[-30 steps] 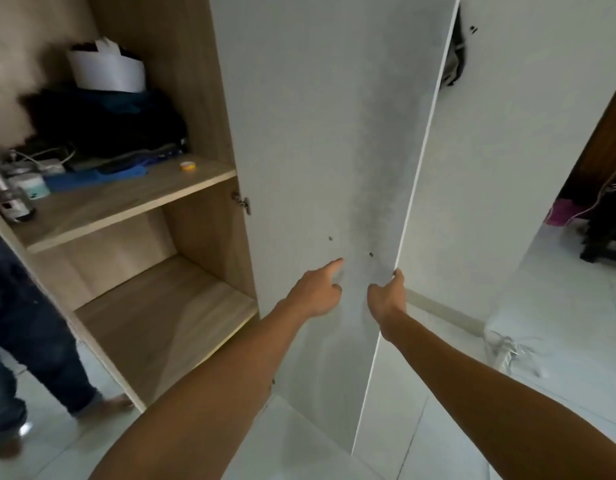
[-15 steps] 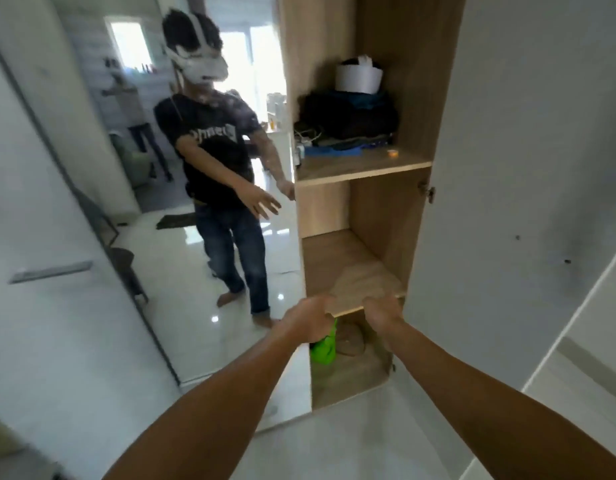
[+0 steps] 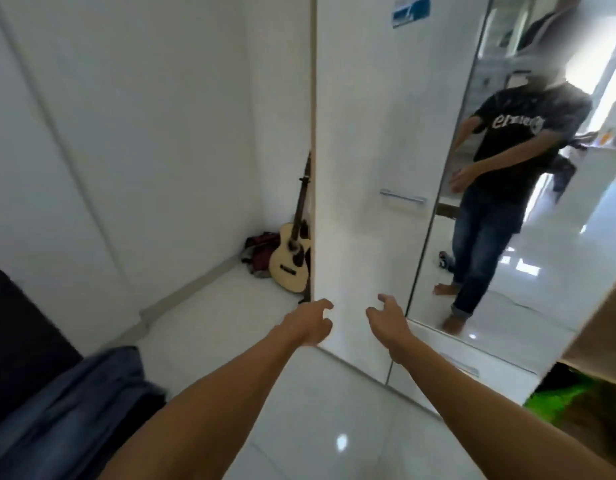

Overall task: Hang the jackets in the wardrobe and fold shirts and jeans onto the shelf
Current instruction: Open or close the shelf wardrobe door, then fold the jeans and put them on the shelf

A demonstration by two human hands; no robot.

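Both forearms extend forward over the glossy white tiled floor (image 3: pixel 310 420). The left hand (image 3: pixel 308 323) is held in the air with its fingers loosely curled and grasps nothing. The right hand (image 3: pixel 386 322) is likewise released: its fingers are spread and slightly bent, and they touch no object. The two hands are near each other, apart, in front of the lower part of the white wardrobe door (image 3: pixel 362 168).

The white wardrobe door stands closed and carries a horizontal silver bar handle (image 3: pixel 401 196) at mid-height and a blue-and-white sticker (image 3: pixel 411 10) near its top edge. Just right of this door is a full-height mirror panel (image 3: pixel 549 278). The mirror shows a person in a black printed T-shirt and blue jeans, barefoot on the tiles.

At the right edge of the view, a light wooden shelf board (image 3: pixel 601 334) of an open wardrobe section is visible. Below it lies a bright green item (image 3: pixel 559 398); what it is cannot be told.

A folded blue denim garment (image 3: pixel 67 410) lies at the lower left, well apart from both hands, beside a dark surface (image 3: pixel 19 341) at the left edge. Whether it is a jacket or jeans cannot be told.

In the far corner, a light wooden acoustic guitar (image 3: pixel 291 261) leans upright between the white wall (image 3: pixel 143 116) and the side of the wardrobe. A dark red bundle (image 3: pixel 259 247) lies on the floor just beside the guitar.
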